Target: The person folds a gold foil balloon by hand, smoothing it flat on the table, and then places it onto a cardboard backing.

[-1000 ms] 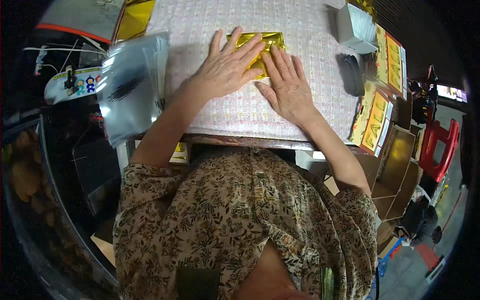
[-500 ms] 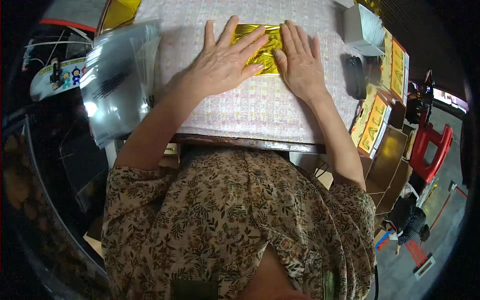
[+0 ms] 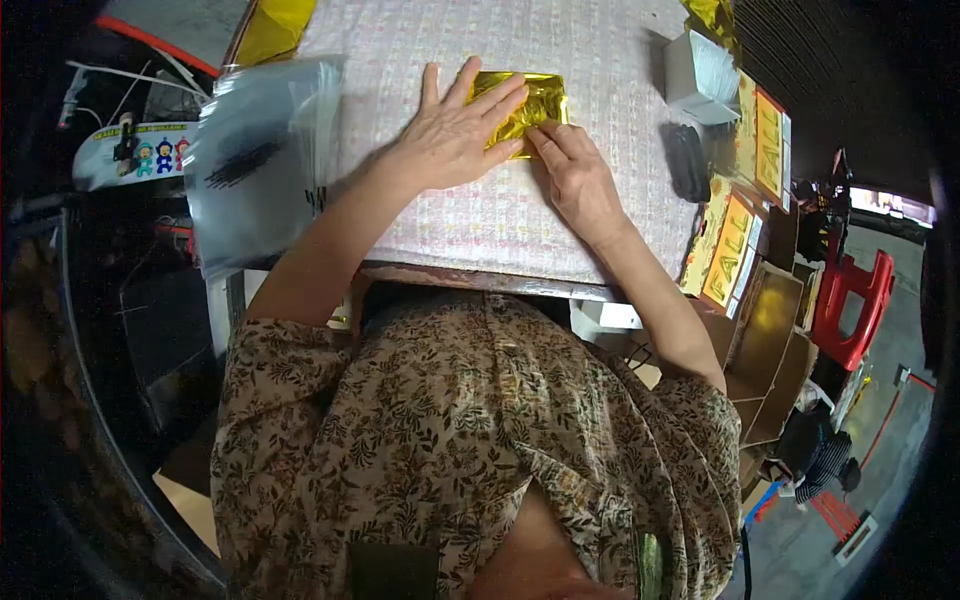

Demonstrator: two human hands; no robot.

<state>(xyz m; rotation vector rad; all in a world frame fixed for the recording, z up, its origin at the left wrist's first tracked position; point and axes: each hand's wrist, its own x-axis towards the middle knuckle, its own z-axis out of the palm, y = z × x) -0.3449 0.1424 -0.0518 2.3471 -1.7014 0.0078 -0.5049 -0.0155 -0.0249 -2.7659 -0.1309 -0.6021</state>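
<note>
on gold foil (image 3: 546, 101), left hand (image 3: 447, 138) splayed wide; right hand (image 3: 578, 178) curled, grip unclear

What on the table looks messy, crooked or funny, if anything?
The gold foil, partly under the left hand, looks wrinkled, with shiny creases instead of a smooth face. The clear plastic sheets on the left also seem to poke out past the edge of the table. I can't see any spill.

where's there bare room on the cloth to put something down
Bare cloth lies beyond the gold foil and between it and the near table edge. Another patch separates the right hand from the black object. Crowded: clear plastic sleeves at left, white box and FALL packages at right.
</note>
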